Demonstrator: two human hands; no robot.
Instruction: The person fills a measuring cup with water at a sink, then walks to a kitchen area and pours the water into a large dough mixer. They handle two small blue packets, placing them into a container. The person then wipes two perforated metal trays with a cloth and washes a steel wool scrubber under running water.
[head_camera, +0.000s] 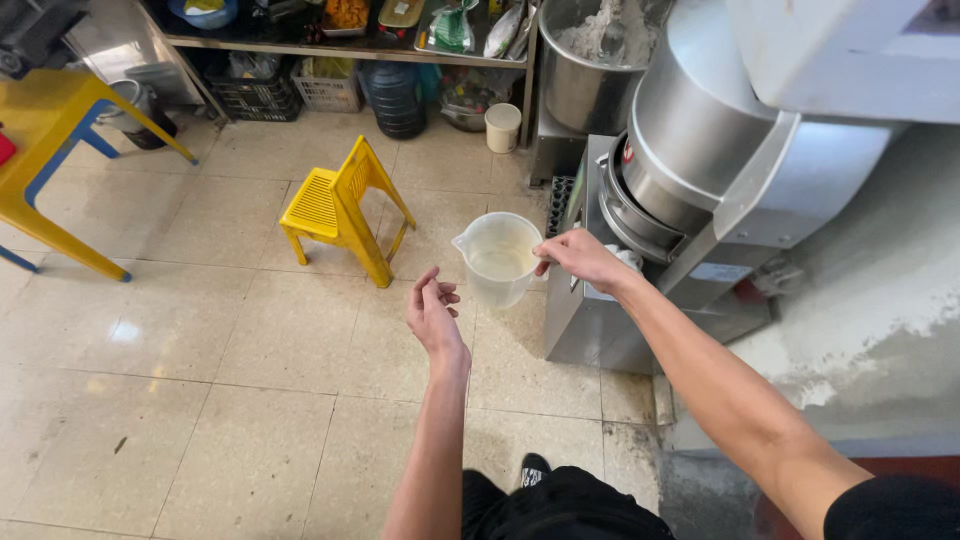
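A tipped yellow plastic chair (338, 208) lies on the tiled floor (200, 400). The left hand (434, 312) hangs empty, fingers loosely spread, just beside a clear measuring jug (498, 259) holding a little liquid. The right hand (580, 260) grips its hidden handle beside a steel mixer (690, 150), cut off above.

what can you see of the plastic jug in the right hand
The jug is clear, slightly cloudy plastic, a tapered cup with a pour spout on its left rim. It holds a shallow layer of clear liquid. The right hand holds it upright by the handle side, in the air above the tiled floor, beside the steel machine.
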